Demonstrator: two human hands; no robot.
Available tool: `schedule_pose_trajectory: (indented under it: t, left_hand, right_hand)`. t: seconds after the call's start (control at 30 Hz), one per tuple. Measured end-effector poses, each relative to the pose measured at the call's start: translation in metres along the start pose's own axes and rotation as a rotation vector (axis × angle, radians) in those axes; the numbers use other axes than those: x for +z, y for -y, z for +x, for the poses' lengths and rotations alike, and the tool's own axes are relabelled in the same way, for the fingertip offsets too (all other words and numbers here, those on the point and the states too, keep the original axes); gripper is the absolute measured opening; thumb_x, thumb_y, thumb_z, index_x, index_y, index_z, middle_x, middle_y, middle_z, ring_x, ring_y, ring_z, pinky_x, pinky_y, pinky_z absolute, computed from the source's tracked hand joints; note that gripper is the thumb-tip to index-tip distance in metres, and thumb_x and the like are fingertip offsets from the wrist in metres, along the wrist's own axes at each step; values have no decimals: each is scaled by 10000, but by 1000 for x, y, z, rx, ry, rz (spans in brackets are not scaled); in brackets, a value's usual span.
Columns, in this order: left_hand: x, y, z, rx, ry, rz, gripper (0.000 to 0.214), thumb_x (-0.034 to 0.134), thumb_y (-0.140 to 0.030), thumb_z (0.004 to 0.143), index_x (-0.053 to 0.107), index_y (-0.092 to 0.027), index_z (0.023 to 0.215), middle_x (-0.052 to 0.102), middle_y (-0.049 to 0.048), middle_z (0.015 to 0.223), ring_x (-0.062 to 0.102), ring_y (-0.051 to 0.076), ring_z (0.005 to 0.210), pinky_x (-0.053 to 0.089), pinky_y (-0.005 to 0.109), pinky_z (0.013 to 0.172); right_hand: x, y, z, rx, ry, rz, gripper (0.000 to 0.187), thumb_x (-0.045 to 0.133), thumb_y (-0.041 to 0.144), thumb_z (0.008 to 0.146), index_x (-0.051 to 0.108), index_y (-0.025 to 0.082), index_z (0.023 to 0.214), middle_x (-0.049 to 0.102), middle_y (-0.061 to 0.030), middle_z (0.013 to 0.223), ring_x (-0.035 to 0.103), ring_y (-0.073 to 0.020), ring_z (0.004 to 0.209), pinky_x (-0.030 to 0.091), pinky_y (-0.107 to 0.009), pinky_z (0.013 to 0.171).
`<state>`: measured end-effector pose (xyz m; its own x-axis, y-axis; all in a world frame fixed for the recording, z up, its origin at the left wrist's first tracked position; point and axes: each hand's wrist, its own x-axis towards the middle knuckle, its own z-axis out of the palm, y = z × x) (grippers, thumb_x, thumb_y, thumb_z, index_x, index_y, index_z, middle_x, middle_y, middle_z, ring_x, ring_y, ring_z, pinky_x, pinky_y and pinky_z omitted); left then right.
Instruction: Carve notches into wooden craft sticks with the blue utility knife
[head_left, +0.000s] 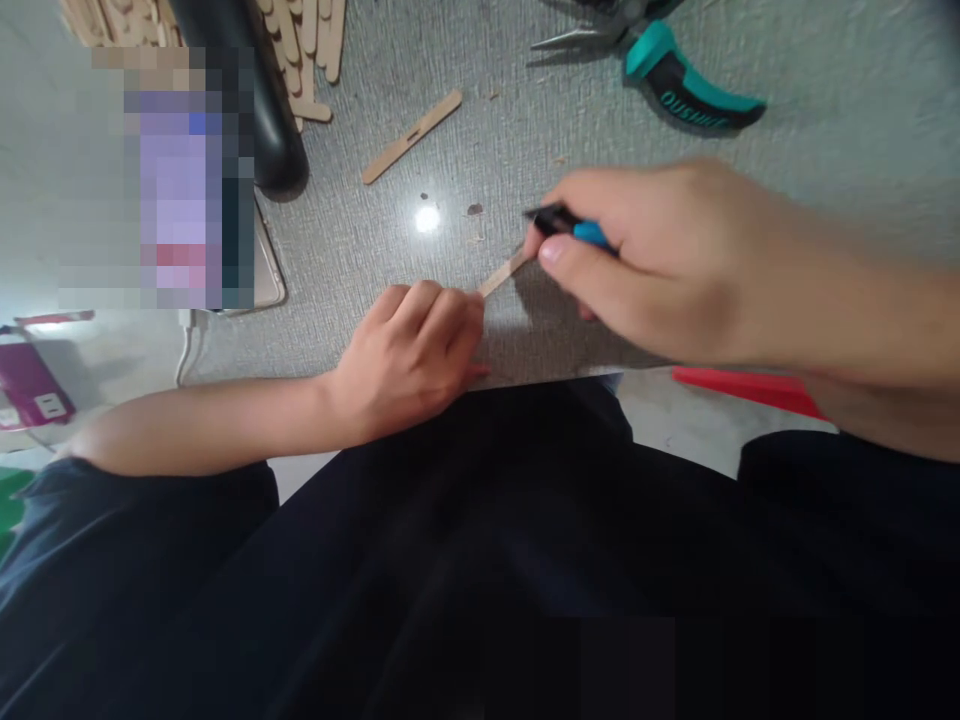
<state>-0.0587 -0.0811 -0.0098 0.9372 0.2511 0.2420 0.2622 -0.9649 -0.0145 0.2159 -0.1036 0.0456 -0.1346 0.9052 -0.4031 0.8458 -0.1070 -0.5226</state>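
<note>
Near the table's front edge, my left hand [424,345] is closed on one end of a flat wooden craft stick [504,274]. The stick slants up to the right, and its far end meets the fingers of my right hand [652,260]. That hand is closed around a utility knife [574,224] with a blue and black handle; its dark tip points left, just above the stick's end. How firmly the right fingers touch the stick is hard to tell. Beyond lies another craft stick [412,137] with a small slot cut in its middle.
Pliers [690,90] with teal and black handles lie at the back right. A pile of craft sticks [300,45] and a long black object [247,90] are at the back left, beside a phone-like device [266,265] with a white cable [184,345]. Small shavings dot the table [360,250].
</note>
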Motion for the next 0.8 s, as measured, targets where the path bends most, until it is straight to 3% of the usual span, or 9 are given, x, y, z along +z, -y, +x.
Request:
schedule_pose_trajectory:
  t: [0.07,0.17,0.3,0.53,0.8]
  left_hand:
    - [2,-4,-5,-8,56,-33,669,501,-577,1296,718,24,1494,790,206,1143,729,330,1021,585,458,833]
    - [4,-9,-9,-45,129,-101,777,571,-658,1252,661,37,1588,779,243,1207,721,374,1086,587,493,880]
    - [7,-15,-9,-49,84,-60,750,599,-598,1247,668,77,1567,783,243,1167,719,370,1048,564,481,855]
    - [11,-17,-7,-56,12,-92,671,711,-536,1196,720,51,1519,802,244,1142,730,372,997,522,474,796]
    - [9,-14,-3,-10,-52,-77,565,695,-470,1207,782,56,1396,772,204,1009,653,332,886,490,458,696]
  right_hand:
    - [11,3,-8,4,100,-68,241,541,394,1162,529,280,949,659,-42,787,526,-226,692,325,-414,711]
    - [25,10,-14,52,197,-178,214,521,356,1169,601,260,996,607,-32,738,470,-225,651,293,-405,686]
    - [29,19,-8,98,260,-308,322,458,366,1196,732,214,1125,660,-69,787,489,-254,651,290,-409,700]
    - [23,25,4,91,315,-315,377,430,357,1221,776,207,1224,762,-117,903,592,-280,689,315,-414,692]
    - [27,25,3,105,346,-331,429,386,363,1211,775,181,1218,752,-128,874,526,-265,648,284,-410,689]
